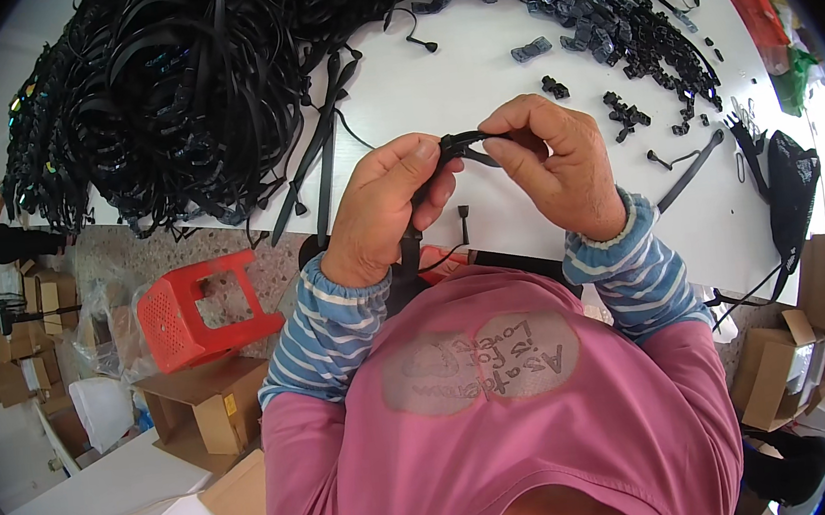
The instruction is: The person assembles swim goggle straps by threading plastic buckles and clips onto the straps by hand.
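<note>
Above the near edge of the white table, both my hands are closed on one black strap. My left hand grips it between thumb and fingers, close to a small dark fitting, and its tail hangs below that hand. My right hand pinches a thin black loop that stretches from the left fingers to the right thumb and forefinger. Just below the hands, a thin black cord with a small end piece lies on the table. Loose flat straps lie beyond my left hand.
A big heap of black straps covers the table's far left. Small black plastic parts are scattered at the far right, near a black mesh bag. Left on the floor are a red stool and cardboard boxes. Another person stands farther left.
</note>
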`<state>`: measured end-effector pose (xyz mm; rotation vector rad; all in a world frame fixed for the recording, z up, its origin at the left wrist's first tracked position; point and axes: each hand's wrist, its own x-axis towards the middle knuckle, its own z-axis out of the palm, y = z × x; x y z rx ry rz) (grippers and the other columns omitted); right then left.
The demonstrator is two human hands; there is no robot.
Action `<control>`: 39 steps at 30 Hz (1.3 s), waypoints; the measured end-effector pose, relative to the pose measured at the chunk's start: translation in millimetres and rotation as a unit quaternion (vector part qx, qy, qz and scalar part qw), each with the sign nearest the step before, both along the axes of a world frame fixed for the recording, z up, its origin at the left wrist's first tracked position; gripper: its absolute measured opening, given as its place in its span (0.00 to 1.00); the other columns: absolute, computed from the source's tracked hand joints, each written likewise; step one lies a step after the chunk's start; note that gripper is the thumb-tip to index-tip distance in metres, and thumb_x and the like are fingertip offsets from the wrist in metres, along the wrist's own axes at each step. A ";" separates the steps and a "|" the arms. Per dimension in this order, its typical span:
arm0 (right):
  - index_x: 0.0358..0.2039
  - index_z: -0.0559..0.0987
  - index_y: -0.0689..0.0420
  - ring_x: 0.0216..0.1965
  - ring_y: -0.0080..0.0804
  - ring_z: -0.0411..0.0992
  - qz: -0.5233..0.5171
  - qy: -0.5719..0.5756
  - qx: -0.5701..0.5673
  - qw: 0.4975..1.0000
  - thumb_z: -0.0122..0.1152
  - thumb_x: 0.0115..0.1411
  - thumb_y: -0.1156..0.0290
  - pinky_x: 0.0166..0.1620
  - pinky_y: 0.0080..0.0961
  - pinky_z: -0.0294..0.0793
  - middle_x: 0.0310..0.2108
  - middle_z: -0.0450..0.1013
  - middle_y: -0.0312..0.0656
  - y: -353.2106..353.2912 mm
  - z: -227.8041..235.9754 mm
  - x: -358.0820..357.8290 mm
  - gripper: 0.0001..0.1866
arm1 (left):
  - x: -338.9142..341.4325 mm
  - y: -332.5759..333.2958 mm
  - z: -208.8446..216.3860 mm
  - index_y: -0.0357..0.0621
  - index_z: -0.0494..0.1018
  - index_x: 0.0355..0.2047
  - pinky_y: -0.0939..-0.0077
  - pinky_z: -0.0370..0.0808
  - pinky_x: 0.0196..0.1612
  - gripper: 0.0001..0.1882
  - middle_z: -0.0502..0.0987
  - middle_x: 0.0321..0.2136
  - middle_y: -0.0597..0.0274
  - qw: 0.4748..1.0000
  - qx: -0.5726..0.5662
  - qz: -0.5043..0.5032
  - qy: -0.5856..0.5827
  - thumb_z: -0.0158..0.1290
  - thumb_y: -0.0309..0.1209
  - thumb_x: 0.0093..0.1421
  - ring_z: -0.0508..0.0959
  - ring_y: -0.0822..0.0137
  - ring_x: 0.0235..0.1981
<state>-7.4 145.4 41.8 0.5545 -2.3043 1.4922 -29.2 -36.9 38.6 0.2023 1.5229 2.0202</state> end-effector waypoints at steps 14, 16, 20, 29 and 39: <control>0.42 0.67 0.61 0.32 0.16 0.66 0.138 -0.216 -0.207 0.944 0.56 0.49 0.80 0.34 0.14 0.68 0.29 0.68 0.34 1.2 12.0 6.1 0.17 | 12.1 -4.5 5.2 0.37 0.68 0.34 0.89 0.63 0.26 0.07 0.68 0.25 0.71 0.979 -0.007 0.068 0.192 0.49 0.22 0.53 0.65 0.81 0.23; 0.41 0.69 0.61 0.29 0.16 0.66 0.167 -0.241 -0.193 0.936 0.57 0.49 0.79 0.32 0.13 0.68 0.29 0.69 0.34 -5.4 19.8 8.5 0.16 | 14.4 -9.9 4.1 0.37 0.67 0.34 0.87 0.65 0.28 0.09 0.69 0.27 0.68 0.971 -0.023 0.070 0.228 0.51 0.21 0.51 0.67 0.79 0.25; 0.33 0.73 0.63 0.24 0.17 0.68 0.110 -0.138 -0.089 0.980 0.56 0.49 0.81 0.29 0.14 0.69 0.24 0.71 0.36 -25.7 32.6 18.0 0.09 | 23.7 -26.3 16.3 0.36 0.66 0.37 0.84 0.67 0.30 0.15 0.70 0.26 0.62 0.917 -0.142 0.060 0.369 0.55 0.22 0.48 0.69 0.75 0.27; 0.34 0.73 0.64 0.29 0.20 0.67 0.151 -0.030 -0.124 0.980 0.58 0.46 0.85 0.31 0.13 0.65 0.28 0.69 0.38 5.4 99.7 25.1 0.11 | 22.8 -23.1 23.0 0.39 0.63 0.41 0.87 0.67 0.28 0.15 0.68 0.26 0.69 0.978 -0.006 -0.168 0.126 0.49 0.22 0.52 0.68 0.81 0.23; 0.27 0.70 0.61 0.25 0.29 0.67 -0.089 0.095 0.234 0.963 0.57 0.45 0.83 0.30 0.19 0.65 0.24 0.68 0.40 120.9 150.9 -99.1 0.08 | -124.8 -6.8 95.1 0.35 0.70 0.33 0.71 0.68 0.32 0.11 0.70 0.26 0.53 0.778 -0.231 -0.006 0.584 0.52 0.22 0.47 0.71 0.56 0.28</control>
